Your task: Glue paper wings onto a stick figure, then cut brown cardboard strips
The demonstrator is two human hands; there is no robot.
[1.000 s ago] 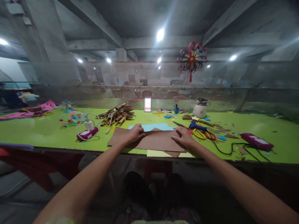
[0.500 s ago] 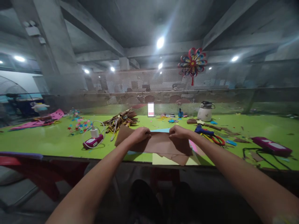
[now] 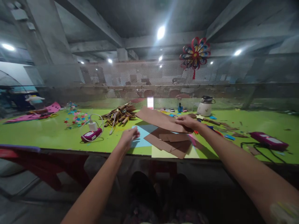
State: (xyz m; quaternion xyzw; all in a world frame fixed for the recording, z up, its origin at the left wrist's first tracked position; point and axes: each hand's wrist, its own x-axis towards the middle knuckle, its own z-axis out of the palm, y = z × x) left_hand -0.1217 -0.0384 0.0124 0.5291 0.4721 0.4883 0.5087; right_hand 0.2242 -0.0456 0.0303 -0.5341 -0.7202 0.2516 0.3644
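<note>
A long sheet of brown paper (image 3: 161, 119) is raised over the table, its right end gripped in my right hand (image 3: 187, 122). My left hand (image 3: 129, 137) is off the sheet, over the left edge of a light blue paper (image 3: 143, 141); its fingers are curled, and whether they hold anything is too small to tell. Under the raised sheet lie more brown paper pieces (image 3: 171, 146), which rest partly on a pale yellow sheet (image 3: 158, 152). A bit of pink paper (image 3: 192, 140) shows at their right.
The green table (image 3: 63, 137) bears a bundle of brown rolled sticks (image 3: 120, 114), paper stars (image 3: 79, 118), two purple power strips (image 3: 92, 134) with cables, a white jug (image 3: 205, 107) and paper scraps. A red chair (image 3: 53, 168) stands at the left.
My left hand has let go of the brown sheet and moved left and down. My right hand has shifted right with the sheet, uncovering the blue paper and brown pieces. The view has tilted down slightly.
</note>
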